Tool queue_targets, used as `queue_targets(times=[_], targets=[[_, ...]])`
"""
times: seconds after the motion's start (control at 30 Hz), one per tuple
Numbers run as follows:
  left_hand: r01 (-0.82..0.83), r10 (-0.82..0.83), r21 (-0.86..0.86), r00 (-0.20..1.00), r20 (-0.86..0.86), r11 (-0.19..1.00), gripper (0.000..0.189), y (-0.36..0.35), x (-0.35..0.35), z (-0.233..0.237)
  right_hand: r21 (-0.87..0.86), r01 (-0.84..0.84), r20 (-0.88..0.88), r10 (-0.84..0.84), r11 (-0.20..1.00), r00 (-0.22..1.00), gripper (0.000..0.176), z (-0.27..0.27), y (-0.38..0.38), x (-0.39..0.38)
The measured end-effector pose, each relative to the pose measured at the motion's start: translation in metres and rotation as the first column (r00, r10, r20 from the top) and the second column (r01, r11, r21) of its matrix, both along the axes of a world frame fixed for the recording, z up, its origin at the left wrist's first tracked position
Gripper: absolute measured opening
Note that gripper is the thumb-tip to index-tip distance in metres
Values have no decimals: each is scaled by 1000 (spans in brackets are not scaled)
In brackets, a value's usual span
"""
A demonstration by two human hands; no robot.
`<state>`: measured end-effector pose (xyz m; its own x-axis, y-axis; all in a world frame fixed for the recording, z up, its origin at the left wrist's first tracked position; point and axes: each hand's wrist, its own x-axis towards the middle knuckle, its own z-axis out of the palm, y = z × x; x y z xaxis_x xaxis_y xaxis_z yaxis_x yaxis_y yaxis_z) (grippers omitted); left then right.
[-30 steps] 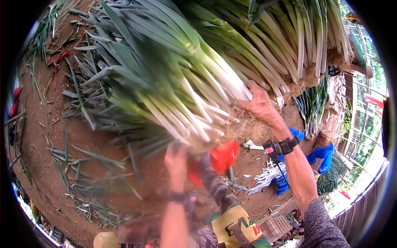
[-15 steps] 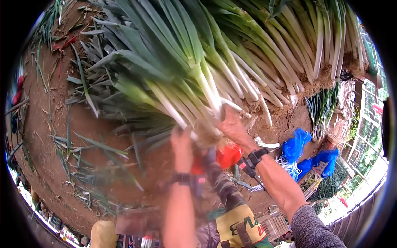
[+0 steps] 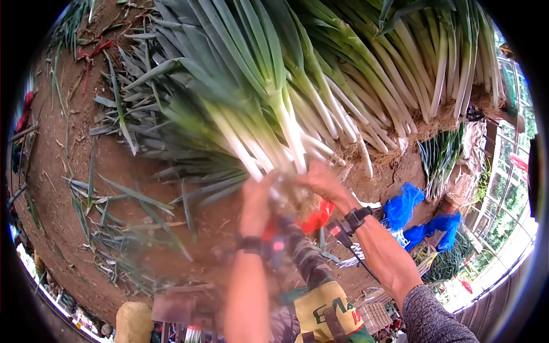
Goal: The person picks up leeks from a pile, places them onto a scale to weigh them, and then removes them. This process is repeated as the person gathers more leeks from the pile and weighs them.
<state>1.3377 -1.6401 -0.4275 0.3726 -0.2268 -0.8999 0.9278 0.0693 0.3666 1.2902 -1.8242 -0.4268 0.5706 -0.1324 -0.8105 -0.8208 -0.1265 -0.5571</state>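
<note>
A bunch of large green onions (image 3: 251, 137) is held up in front of me, white stems toward me and long leaves pointing away. My left hand (image 3: 258, 197) is closed around the lower stems on the left side, partly blurred. On the other side, my right hand (image 3: 321, 182) grips the stem ends near the roots. Pale roots (image 3: 298, 200) hang between the two hands, smeared by motion. Behind the bunch, a large pile of green onions (image 3: 383, 86) lies with its roots toward the right.
Loose leaves (image 3: 140, 200) litter the brown soil (image 3: 60, 228) at left. Below my hands is a red plastic bag (image 3: 318, 217). Blue netting (image 3: 403, 206), white ties (image 3: 351, 254) and another green onion bundle (image 3: 440, 160) are at right. A yellow printed sack (image 3: 323, 308) covers my lap.
My left hand has shifted slightly up and right along the stems, nearer my right hand. My right hand has moved slightly down. The bunch stays in both hands.
</note>
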Motion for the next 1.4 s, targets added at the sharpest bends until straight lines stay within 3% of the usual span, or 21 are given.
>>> queue_targets(times=[0.17,0.27,0.37,0.43,0.53,0.57,0.6,0.7,0.73,0.83,0.87,0.97,1.03,1.07,1.1,1.13,1.17,1.2,1.27,1.3,1.4], targets=[[-60,67,-119,996,63,991,44,10,-2,18,118,-1,42,-4,993,999,70,41,-2,-1],[-86,96,-123,993,73,989,40,10,1,39,127,1,63,-9,992,998,69,72,0,1],[-133,143,-135,988,65,982,41,8,1,72,149,23,-8,-22,989,1000,83,105,-1,10],[-153,161,-101,984,80,983,43,7,-6,91,138,46,-32,-42,989,999,79,115,-1,11],[-161,159,-61,987,-36,985,40,4,-19,122,120,43,16,-45,992,999,71,135,3,12],[-117,119,-60,993,20,991,40,2,-23,127,110,34,44,-39,993,998,69,142,5,13],[-121,124,-74,992,33,990,42,1,-27,132,111,-11,-53,17,994,998,77,146,5,15],[-147,155,-100,986,69,984,42,-6,-33,145,-58,33,98,-27,998,995,81,161,20,10],[-159,168,-106,982,82,982,42,-8,-33,149,-14,49,170,-46,999,984,82,175,20,13],[-194,210,-166,974,90,967,41,-8,-35,161,-76,83,87,-76,994,993,78,214,27,21],[-169,207,-199,960,189,965,42,-7,-37,167,-104,157,170,-138,982,976,67,223,32,21],[-182,197,-88,954,227,979,38,-7,-35,216,-156,232,307,-177,960,935,61,251,45,12],[-235,263,-156,946,188,959,33,-3,-45,249,27,356,325,-345,934,880,53,307,62,14],[-247,279,-179,942,185,952,30,0,-54,266,-127,215,415,-145,968,898,51,310,61,-3],[-239,278,-181,929,242,954,29,5,-60,291,-157,187,425,-105,970,899,50,320,65,-15],[-121,146,-91,925,350,988,27,13,-74,299,-188,161,434,-65,969,899,48,331,69,-25],[-118,137,-75,919,369,990,25,17,-87,309,-88,242,379,-192,966,905,47,347,76,-32],[-162,190,-108,920,344,981,24,23,-98,320,-150,178,381,-109,972,918,47,357,81,-41],[-266,304,-178,920,245,947,21,36,-115,342,-141,225,326,-169,964,930,58,387,101,-53],[-344,369,-216,925,93,914,20,46,-114,364,-155,226,318,-168,962,933,59,396,110,-61],[-371,386,-244,923,12,896,37,87,-128,393,-201,186,372,-100,962,923,61,421,146,-80]])
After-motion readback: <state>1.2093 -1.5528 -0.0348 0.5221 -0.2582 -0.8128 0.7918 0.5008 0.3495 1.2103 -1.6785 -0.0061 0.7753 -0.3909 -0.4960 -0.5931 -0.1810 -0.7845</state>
